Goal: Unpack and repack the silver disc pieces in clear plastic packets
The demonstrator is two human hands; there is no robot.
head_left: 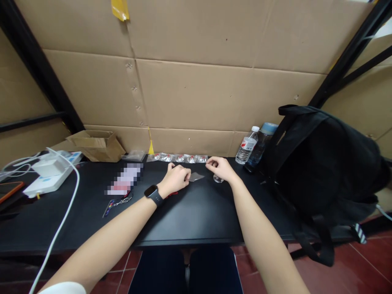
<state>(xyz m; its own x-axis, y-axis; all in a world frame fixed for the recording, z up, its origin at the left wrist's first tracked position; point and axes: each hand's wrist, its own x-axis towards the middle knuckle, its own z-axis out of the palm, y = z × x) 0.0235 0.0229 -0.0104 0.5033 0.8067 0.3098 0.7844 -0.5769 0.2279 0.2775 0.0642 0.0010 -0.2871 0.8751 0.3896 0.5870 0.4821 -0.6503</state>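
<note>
My left hand [177, 176], with a dark watch on its wrist, has its fingers curled and pinches the edge of a small clear plastic bag [197, 177]. The bag lies low over the black table and points to the right. My right hand [221, 168] is beyond the bag's right end, its thumb and fingertips drawn together. What they hold, if anything, I cannot make out. A round clear piece [218, 179] shows just under that hand. Something red [173, 193] is partly hidden below my left wrist. Behind both hands runs a row of clear packets [180, 158] with red bits inside.
A black backpack [318, 171] fills the right side, beside a water bottle [246, 146] and a blue-lidded bottle [266, 141]. To the left are a paper bag [102, 148], a power strip [52, 175] with white cables and a keychain [118, 204]. Cardboard [196, 94] walls the back.
</note>
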